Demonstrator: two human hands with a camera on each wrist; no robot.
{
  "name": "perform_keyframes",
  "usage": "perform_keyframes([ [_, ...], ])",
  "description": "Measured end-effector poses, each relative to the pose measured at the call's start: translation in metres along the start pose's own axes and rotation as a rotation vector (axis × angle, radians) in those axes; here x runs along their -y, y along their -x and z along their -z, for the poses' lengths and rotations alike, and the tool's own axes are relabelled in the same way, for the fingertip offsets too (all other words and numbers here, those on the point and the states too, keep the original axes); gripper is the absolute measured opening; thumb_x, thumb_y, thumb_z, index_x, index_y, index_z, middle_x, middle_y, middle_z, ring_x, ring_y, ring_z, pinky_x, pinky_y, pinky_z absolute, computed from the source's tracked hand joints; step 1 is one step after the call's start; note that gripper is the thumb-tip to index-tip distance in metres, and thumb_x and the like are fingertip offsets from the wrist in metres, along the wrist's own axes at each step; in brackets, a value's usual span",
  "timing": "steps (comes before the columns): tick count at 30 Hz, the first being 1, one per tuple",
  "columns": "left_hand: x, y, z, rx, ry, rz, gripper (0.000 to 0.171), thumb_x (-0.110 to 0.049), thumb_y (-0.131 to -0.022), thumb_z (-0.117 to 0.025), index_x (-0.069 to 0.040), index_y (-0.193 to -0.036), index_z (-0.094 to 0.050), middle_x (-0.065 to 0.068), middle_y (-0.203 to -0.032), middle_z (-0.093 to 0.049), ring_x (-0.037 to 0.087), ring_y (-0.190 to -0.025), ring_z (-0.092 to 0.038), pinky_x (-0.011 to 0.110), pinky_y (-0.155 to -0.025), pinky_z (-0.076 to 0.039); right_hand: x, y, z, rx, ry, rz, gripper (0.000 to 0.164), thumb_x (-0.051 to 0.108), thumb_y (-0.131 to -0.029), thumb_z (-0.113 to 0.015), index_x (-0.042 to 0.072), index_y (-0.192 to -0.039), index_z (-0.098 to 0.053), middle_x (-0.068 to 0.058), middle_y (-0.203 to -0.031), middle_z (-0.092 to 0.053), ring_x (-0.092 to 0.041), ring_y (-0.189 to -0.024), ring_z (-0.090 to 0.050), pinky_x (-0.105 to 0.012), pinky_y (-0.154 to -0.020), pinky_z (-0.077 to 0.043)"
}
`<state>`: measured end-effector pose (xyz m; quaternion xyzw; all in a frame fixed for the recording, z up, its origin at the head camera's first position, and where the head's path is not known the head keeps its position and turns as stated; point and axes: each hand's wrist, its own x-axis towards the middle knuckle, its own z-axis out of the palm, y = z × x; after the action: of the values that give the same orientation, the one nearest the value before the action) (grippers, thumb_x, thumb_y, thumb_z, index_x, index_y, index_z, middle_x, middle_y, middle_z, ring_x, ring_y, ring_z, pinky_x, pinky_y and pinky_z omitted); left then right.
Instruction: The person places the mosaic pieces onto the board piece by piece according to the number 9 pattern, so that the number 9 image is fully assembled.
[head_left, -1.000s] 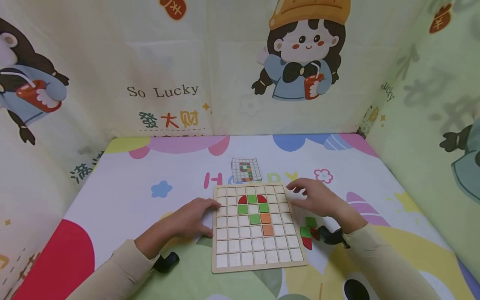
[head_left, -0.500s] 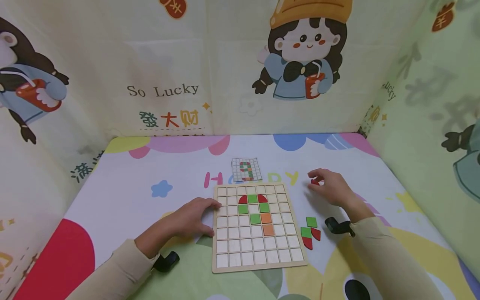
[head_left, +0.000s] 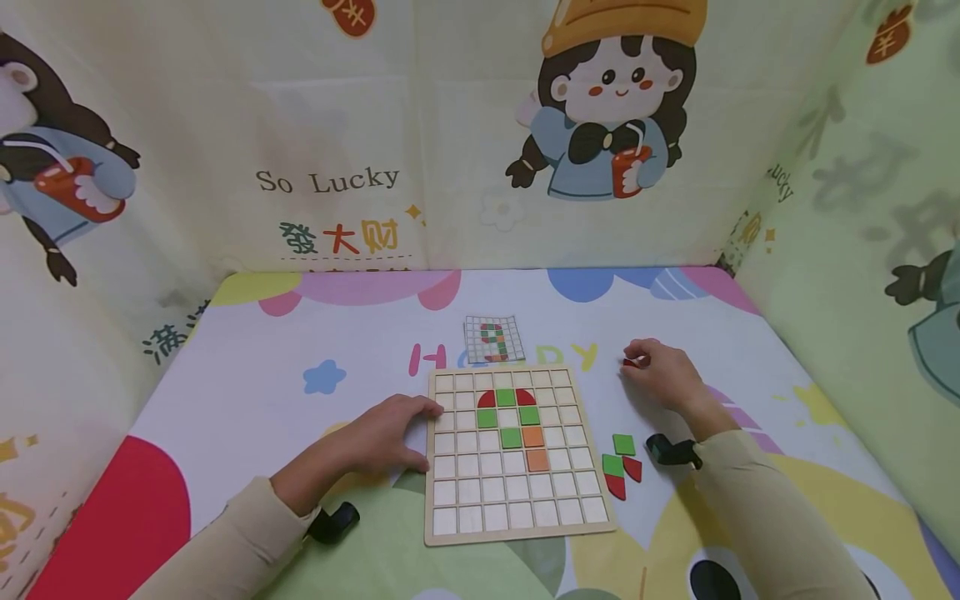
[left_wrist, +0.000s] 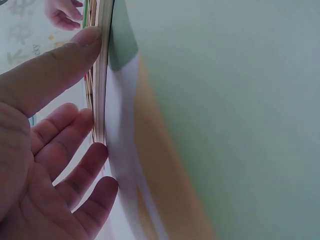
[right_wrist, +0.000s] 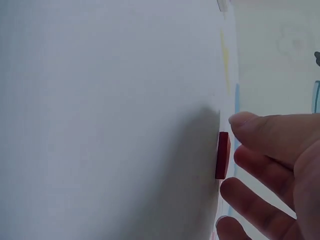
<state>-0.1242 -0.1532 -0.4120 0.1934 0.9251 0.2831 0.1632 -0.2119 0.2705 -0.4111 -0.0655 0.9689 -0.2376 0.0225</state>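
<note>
Board (head_left: 494, 490), its left edge against the widely spread left hand (head_left: 386, 433); I see the right hand (head_left: 662, 375), now shifted away from the board's far-right corner, fingers parted at a red piece (right_wrist: 222, 156) on the counter (head_left: 390, 321) right of the board, hence unplaced.

Plain beige cloth clothes both arms: the left sleeve (head_left: 236, 533) creases near its cuff, and the right sleeve (head_left: 776, 512) matches it. A rounded black device (head_left: 335, 524) juts below the left hand (head_left: 386, 433), a similar black unit (head_left: 670, 450) below the right (head_left: 666, 379).
</note>
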Motion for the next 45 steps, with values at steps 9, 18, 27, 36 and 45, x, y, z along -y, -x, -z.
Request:
perform_keyframes([
  [9,-0.0015,-0.0005,0.0008,0.001,0.011,0.006,0.068,-0.019,-0.073,-0.091,-0.010,-0.132,-0.059,0.005,-0.131,-0.058,0.025,-0.116,-0.050,0.042,-0.098,-0.046,-0.0030,-0.0037,-0.0053,0.002,0.020,-0.025,0.034,0.014,-0.095,-0.068,-0.005,-0.122,-0.060,-0.024,-0.114,-0.064,-0.040,-0.103,-0.059,-0.052,-0.090,-0.050],
  [18,-0.0022,0.0000,0.0011,-0.001,0.005,0.011,0.067,-0.019,-0.073,-0.091,-0.010,-0.131,-0.059,0.004,-0.130,-0.058,0.024,-0.116,-0.050,0.042,-0.098,-0.045,-0.0034,-0.0053,-0.0050,0.004,0.037,0.058,0.022,0.007,-0.093,-0.068,-0.003,-0.113,-0.064,-0.020,-0.106,-0.064,-0.038,-0.096,-0.060,-0.052,-0.086,-0.051],
  [27,-0.0039,0.0000,0.0021,0.002,-0.003,0.016,0.068,-0.019,-0.073,-0.092,-0.010,-0.132,-0.059,0.004,-0.131,-0.058,0.024,-0.116,-0.050,0.041,-0.098,-0.046,0.0006,-0.0030,-0.0026,0.016,0.006,0.068,0.023,0.000,-0.091,-0.065,-0.004,-0.114,-0.064,-0.022,-0.109,-0.064,-0.040,-0.101,-0.059,-0.056,-0.093,-0.047],
  [36,-0.0049,0.0008,0.0030,0.002,0.002,0.014,0.068,-0.019,-0.072,-0.092,-0.010,-0.132,-0.059,0.005,-0.130,-0.058,0.025,-0.116,-0.050,0.042,-0.098,-0.046,-0.0023,-0.0033,-0.0034,0.045,0.026,0.082,0.024,0.001,-0.091,-0.064,-0.002,-0.115,-0.065,-0.021,-0.109,-0.066,-0.041,-0.102,-0.058,-0.057,-0.092,-0.046],
  [45,-0.0036,0.0010,0.0027,0.002,-0.004,0.003,0.068,-0.020,-0.072,-0.092,-0.009,-0.131,-0.060,0.005,-0.130,-0.058,0.025,-0.115,-0.050,0.042,-0.096,-0.047,-0.0004,-0.0017,-0.0035,0.050,0.025,0.078,0.022,-0.001,-0.090,-0.061,0.000,-0.111,-0.067,-0.016,-0.103,-0.067,-0.034,-0.094,-0.059,-0.052,-0.087,-0.049],
])
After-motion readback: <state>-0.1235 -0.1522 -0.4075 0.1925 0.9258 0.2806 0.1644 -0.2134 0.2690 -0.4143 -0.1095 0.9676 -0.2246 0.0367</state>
